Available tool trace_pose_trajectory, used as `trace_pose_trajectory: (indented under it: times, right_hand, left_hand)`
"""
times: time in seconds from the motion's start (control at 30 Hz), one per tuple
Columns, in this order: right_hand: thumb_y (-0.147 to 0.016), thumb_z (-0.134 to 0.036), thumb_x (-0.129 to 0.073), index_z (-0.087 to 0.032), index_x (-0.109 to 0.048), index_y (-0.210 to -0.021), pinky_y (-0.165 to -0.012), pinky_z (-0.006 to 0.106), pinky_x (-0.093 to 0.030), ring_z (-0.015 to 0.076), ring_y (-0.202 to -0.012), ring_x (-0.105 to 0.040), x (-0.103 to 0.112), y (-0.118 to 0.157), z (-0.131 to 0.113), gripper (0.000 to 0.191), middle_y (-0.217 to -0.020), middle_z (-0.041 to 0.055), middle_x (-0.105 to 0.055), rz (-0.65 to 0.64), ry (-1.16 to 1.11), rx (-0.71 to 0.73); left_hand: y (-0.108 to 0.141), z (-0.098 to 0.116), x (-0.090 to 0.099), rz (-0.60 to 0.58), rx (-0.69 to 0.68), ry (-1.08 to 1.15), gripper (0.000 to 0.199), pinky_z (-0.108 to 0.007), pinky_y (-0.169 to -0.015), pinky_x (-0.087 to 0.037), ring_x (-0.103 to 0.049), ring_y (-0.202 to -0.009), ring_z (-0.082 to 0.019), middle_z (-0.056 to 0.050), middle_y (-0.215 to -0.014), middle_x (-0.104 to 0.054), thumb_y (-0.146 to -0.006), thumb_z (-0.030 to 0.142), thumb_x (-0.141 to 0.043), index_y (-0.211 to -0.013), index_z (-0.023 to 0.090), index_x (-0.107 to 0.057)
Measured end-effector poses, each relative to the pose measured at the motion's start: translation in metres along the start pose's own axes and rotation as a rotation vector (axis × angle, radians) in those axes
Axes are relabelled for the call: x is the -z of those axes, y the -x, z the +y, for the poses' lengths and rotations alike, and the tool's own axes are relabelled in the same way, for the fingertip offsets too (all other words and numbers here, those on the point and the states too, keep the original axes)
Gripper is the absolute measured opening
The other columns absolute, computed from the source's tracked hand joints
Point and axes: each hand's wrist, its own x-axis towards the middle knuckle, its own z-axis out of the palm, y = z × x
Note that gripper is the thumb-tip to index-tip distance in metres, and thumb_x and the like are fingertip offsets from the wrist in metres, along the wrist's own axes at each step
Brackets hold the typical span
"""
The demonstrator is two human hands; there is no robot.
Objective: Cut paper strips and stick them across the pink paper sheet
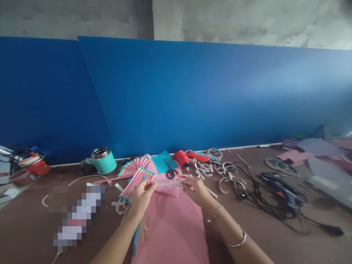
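A thin white strip is stretched level between both hands. My left hand pinches its left end, thumb against fingers. At the other end, my right hand has its fingers closed on the strip, and a loop of it curls up beside them. Beneath the hands lies a large pink sheet. Pleated pink paper with blue edges sits just beyond my left hand. Black scissors rest on a blue paper square beyond the strip.
A red thread spool and curled white strips lie behind my right hand. Further right are a blue-black tool and tangled black cables. A turquoise mug stands at the back left; a blue partition borders the table.
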Motion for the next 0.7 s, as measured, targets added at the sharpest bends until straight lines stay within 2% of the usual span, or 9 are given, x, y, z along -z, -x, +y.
trace_pose_trajectory:
  times: [0.23, 0.33, 0.5, 0.7]
  right_hand:
    - [-0.081, -0.016, -0.045, -0.023, -0.072, -0.084, -0.073, 0.03, -0.046, 0.0168, -0.07, -0.063, -0.002, 0.0017, 0.0063, 0.028, -0.074, 0.0028, -0.071, 0.023, 0.037, -0.037]
    - [-0.08, -0.016, -0.046, -0.024, -0.072, -0.088, -0.075, 0.031, -0.046, 0.0179, -0.076, -0.064, -0.002, 0.0018, 0.008, 0.028, -0.08, 0.0028, -0.073, 0.029, 0.043, -0.036]
    - [-0.078, -0.014, -0.046, -0.024, -0.072, -0.082, -0.08, 0.034, -0.045, 0.0201, -0.083, -0.065, -0.0022, 0.0018, 0.0088, 0.028, -0.077, 0.0023, -0.073, 0.024, 0.072, -0.055]
    - [-0.079, -0.013, -0.045, -0.024, -0.072, -0.086, -0.08, 0.034, -0.045, 0.0209, -0.089, -0.065, -0.0009, 0.0022, 0.0081, 0.03, -0.08, 0.003, -0.073, 0.012, 0.062, -0.065]
  left_hand:
    - [-0.0003, -0.0007, 0.0004, 0.0, 0.014, 0.0, 0.026, -0.028, -0.068, -0.046, -0.062, -0.071, -0.02, -0.003, -0.07, -0.066, -0.069, 0.042, -0.066, -0.072, 0.016, -0.064]
    - [-0.0008, -0.0004, 0.0003, 0.014, 0.013, -0.004, 0.027, -0.027, -0.066, -0.045, -0.06, -0.067, -0.019, -0.002, -0.066, -0.065, -0.067, 0.043, -0.066, -0.07, 0.016, -0.064]
    - [-0.0009, -0.0034, 0.0, 0.003, 0.019, 0.003, 0.028, -0.027, -0.067, -0.044, -0.06, -0.068, -0.018, -0.001, -0.066, -0.064, -0.067, 0.044, -0.067, -0.069, 0.016, -0.064]
    - [-0.0017, -0.0066, 0.0016, 0.005, 0.028, -0.036, 0.029, -0.028, -0.069, -0.045, -0.062, -0.071, -0.02, -0.002, -0.069, -0.067, -0.068, 0.044, -0.066, -0.073, 0.016, -0.066]
